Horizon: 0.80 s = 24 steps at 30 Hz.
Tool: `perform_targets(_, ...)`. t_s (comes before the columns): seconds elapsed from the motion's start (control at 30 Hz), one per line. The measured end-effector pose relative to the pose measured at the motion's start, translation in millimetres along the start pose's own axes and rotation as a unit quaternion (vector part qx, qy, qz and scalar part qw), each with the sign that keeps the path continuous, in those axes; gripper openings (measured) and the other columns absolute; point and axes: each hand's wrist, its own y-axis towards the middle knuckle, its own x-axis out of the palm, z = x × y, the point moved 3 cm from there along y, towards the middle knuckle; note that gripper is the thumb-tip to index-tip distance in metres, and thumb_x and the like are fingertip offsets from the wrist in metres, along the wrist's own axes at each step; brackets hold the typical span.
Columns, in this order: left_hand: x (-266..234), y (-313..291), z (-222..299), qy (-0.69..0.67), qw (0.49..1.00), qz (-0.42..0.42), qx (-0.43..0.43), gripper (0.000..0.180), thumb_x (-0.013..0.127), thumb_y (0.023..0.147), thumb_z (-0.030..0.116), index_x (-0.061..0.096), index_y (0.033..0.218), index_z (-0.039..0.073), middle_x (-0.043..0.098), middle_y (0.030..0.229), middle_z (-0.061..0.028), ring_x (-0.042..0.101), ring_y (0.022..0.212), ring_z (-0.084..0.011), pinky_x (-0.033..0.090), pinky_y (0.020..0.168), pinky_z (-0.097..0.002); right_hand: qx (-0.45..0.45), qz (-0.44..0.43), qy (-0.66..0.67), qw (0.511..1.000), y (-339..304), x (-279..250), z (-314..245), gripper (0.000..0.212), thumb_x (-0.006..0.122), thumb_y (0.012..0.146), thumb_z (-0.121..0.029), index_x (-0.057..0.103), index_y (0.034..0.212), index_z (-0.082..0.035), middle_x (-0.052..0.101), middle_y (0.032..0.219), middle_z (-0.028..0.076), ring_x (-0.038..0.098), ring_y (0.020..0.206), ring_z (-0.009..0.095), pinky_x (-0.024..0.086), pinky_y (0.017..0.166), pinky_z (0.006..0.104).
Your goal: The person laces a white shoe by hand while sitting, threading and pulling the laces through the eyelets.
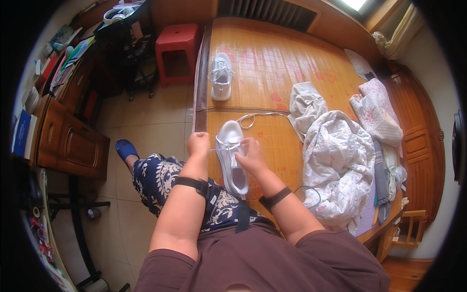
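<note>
Pinching a lace (219, 150) in the tightly curled left hand (199, 145), with forearm (193, 168) stretched forward. With the right hand (252, 155) angled inward, half bent, at a shoe (226, 163) near the left edge of the bed (262, 73); impossible to tell whether gripping. With a second shoe (222, 80) farther along that edge and a quilt (338, 165) toward the right one.

A bright window (357, 4) far to my right
On my left, pale floor tiles (116, 224) and a wooden cabinet (73, 138); far left, a red stool (177, 45).
</note>
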Motion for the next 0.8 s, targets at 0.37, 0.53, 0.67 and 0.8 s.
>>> perform_targets(0.37,35.0,-25.3,-5.3,0.033,0.913,-0.378,-0.151,0.039,0.058,0.093,0.040,0.064,0.077,0.005,0.054,0.065,-0.0022,0.044,0.046,-0.0125,0.030,0.039,-0.0273,0.079,0.032,0.062,0.994,-5.7,0.7,-0.5,0.032,0.067,0.072,-0.014,0.057,0.100,-0.001,0.061,0.073,0.010,0.060,0.067,0.020,0.050,0.063,0.0334)
perform_targets(0.53,16.7,-40.0,25.6,-0.080,0.905,-0.371,-0.193,0.030,0.057,0.095,0.034,0.063,0.084,0.007,0.058,0.069,-0.0013,0.047,0.052,-0.0081,0.032,0.040,-0.0222,0.089,0.067,0.087,0.990,-5.3,3.5,10.1,0.029,0.068,0.069,-0.015,0.058,0.093,-0.002,0.059,0.068,0.007,0.058,0.061,0.020,0.049,0.060,0.0337)
perform_targets(0.67,11.8,-41.2,36.2,-0.181,0.871,-0.368,-0.271,0.023,0.054,0.097,0.030,0.060,0.094,0.009,0.061,0.075,-0.0006,0.050,0.056,-0.0053,0.038,0.044,-0.0185,0.093,0.067,0.099,0.988,-5.6,3.9,9.4,0.028,0.068,0.070,-0.015,0.058,0.093,-0.002,0.060,0.068,0.008,0.058,0.060,0.019,0.049,0.060,0.0337)
perform_targets(0.8,5.6,-42.9,43.7,-0.232,0.873,-0.333,-0.271,0.017,0.051,0.099,0.026,0.059,0.100,0.011,0.066,0.087,-0.0003,0.051,0.057,-0.0036,0.039,0.044,-0.0168,0.089,0.075,0.093,0.989,-6.7,3.2,12.8,0.028,0.068,0.070,-0.014,0.059,0.094,-0.002,0.061,0.068,0.008,0.059,0.060,0.019,0.049,0.059,0.0336)
